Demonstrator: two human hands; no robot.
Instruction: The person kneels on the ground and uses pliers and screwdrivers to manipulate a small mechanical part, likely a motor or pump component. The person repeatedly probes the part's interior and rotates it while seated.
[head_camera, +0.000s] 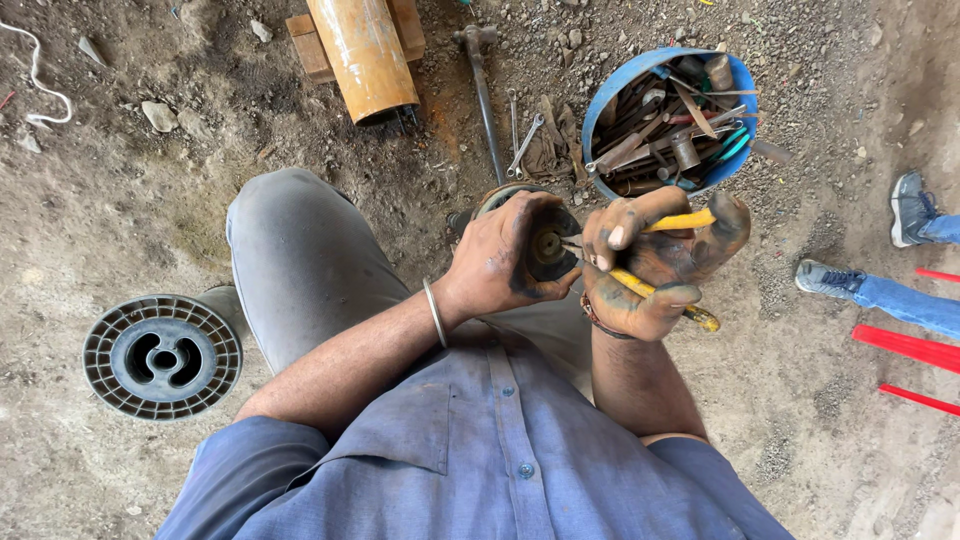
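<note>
Two greasy hands at frame centre, above knee. Left hand (505, 255) wraps round dark metal part (545, 243), fingers closed, covering most of it; open face toward camera. Right hand (660, 262) clenched on yellow-handled pliers (668, 222); jaws hidden at part's centre, handles run right, long axis roughly horizontal. Blue bucket (740, 75) of tools behind, contents hard to distinguish. Grey spool (163, 356) left.
</note>
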